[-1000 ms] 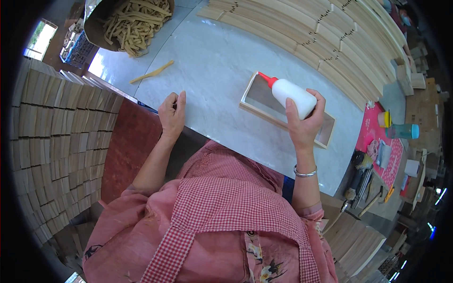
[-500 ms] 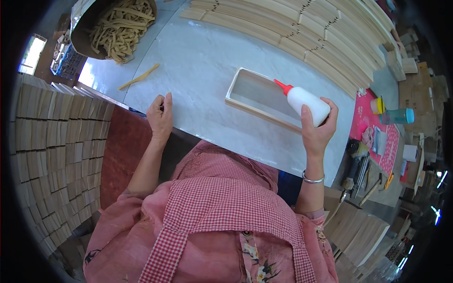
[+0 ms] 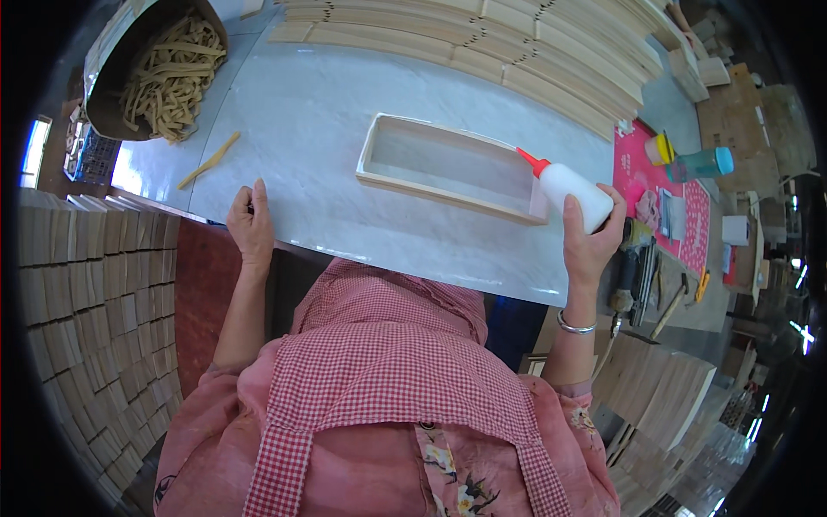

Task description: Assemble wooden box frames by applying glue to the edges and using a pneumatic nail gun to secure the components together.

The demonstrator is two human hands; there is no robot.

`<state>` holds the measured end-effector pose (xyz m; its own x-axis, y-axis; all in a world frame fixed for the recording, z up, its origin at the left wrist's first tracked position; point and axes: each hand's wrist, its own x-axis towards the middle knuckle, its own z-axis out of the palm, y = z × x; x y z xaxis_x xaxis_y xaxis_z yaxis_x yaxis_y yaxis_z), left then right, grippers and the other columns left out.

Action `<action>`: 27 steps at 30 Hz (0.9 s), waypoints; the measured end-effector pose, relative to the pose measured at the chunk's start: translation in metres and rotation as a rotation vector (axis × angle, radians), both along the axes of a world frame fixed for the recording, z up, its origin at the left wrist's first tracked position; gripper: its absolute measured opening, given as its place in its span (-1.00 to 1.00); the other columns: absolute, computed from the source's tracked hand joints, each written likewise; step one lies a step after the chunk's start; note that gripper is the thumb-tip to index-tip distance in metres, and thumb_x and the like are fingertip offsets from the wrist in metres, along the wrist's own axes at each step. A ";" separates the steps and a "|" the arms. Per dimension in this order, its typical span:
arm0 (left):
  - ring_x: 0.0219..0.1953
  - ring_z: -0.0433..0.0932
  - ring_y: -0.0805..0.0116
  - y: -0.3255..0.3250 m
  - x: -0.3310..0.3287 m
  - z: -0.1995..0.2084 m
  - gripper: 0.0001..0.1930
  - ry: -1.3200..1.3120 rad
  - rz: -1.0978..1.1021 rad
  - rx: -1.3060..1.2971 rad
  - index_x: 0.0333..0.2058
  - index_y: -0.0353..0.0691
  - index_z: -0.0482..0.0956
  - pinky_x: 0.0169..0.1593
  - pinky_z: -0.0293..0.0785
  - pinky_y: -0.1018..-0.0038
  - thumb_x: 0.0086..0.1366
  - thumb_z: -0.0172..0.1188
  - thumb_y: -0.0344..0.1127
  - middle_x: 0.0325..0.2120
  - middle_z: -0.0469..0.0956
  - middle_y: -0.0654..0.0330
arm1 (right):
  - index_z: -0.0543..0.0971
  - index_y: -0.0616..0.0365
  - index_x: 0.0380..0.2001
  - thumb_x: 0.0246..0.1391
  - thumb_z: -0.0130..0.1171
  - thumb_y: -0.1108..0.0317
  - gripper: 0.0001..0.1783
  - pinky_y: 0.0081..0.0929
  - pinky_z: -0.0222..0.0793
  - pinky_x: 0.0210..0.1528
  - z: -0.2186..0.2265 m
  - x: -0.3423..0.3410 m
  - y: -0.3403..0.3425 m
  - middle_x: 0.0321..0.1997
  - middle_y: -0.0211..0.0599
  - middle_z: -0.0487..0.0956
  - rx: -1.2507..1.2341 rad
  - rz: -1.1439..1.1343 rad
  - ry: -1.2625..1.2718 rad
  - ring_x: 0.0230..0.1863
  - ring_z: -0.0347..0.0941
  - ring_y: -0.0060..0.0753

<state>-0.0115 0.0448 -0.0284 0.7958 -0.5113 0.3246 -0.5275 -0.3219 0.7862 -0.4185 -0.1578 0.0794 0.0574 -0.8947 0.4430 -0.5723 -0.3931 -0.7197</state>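
My right hand is wrapped round a white squeeze bottle with a red pointed nozzle. The bottle is tilted, its tip at the far rim of a narrow rectangular wooden frame, close to the right end. White glue-like stuff shows along parts of the frame's upper edge. Through the frame the tabletop is visible. At the table's front edge, left of the frame, my left hand is closed with the thumb up. A small dark bit shows by its fingers, too little to name.
Light wooden strips lie stacked along the table's far side. A thin yellowish strip rests near a tipped container of similar strips. Wood blocks are piled at left. A teal-coloured jar and a hammer are at right.
The bottle's nozzle has moved right along the frame's far rim toward its right end. My left hand keeps its closed pose. The whole view has shifted, so the table sits further left.
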 end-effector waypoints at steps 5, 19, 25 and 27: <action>-0.57 0.08 0.50 -0.002 0.001 0.000 -0.57 -0.009 -0.003 -0.006 -0.58 -0.26 0.26 -0.47 0.14 0.51 0.46 0.12 -0.22 -0.67 0.16 0.36 | 0.45 0.19 0.00 -0.01 0.39 0.34 -0.49 -0.40 0.44 -0.12 0.002 -0.020 0.002 -0.14 -0.15 0.55 -0.006 -0.064 0.004 -0.22 0.46 -0.29; -0.57 0.07 0.49 0.001 0.006 -0.006 -0.55 -0.017 0.000 0.021 -0.58 -0.28 0.25 -0.47 0.14 0.50 0.47 0.12 -0.19 -0.67 0.16 0.35 | 0.46 0.20 -0.01 0.00 0.38 0.33 -0.51 -0.39 0.44 -0.10 0.005 -0.047 0.010 -0.13 -0.16 0.55 0.023 -0.123 0.004 -0.19 0.46 -0.27; -0.57 0.07 0.48 -0.002 0.003 -0.003 -0.55 -0.015 -0.003 0.003 -0.58 -0.28 0.25 -0.47 0.15 0.50 0.47 0.11 -0.19 -0.67 0.16 0.35 | 0.46 0.20 0.00 -0.01 0.38 0.35 -0.50 -0.39 0.44 -0.10 0.010 -0.058 0.036 -0.12 -0.18 0.55 0.060 -0.153 0.044 -0.19 0.46 -0.29; -0.57 0.07 0.48 -0.002 0.003 -0.004 -0.56 -0.012 -0.002 0.007 -0.57 -0.28 0.26 -0.47 0.15 0.50 0.47 0.11 -0.19 -0.67 0.17 0.35 | 0.46 0.20 0.00 -0.01 0.37 0.35 -0.50 -0.38 0.44 -0.09 0.013 -0.061 0.047 -0.11 -0.18 0.55 0.086 -0.150 0.035 -0.18 0.46 -0.29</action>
<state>-0.0082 0.0432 -0.0320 0.7907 -0.5154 0.3303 -0.5375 -0.3262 0.7776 -0.4799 -0.1107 0.0927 -0.0659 -0.9290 0.3642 -0.6450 -0.2388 -0.7259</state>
